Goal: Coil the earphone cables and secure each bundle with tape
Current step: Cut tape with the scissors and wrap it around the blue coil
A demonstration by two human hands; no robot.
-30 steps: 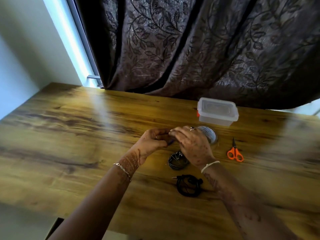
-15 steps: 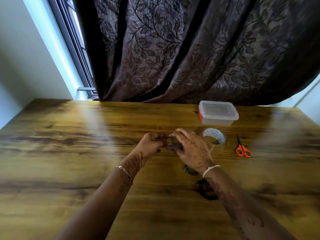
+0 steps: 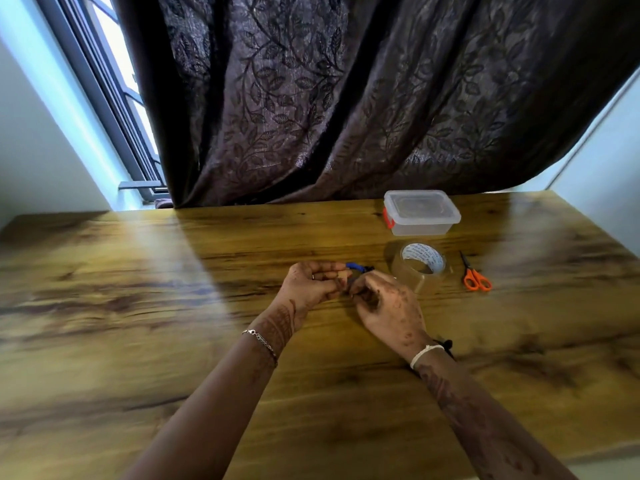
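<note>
- turning lower than a second ago, the right hand (image 3: 384, 306) now uncovers a blue end of the earphone cable (image 3: 356, 267), which sits between both hands just beside the tape roll (image 3: 420, 266); the wrap is probably being pressed shut.
- left hand (image 3: 311, 285): fingers curled, pinching the bundle at a pale strip (image 3: 343, 280), likely tape.
- right hand: fingers curled onto the same bundle.
</note>
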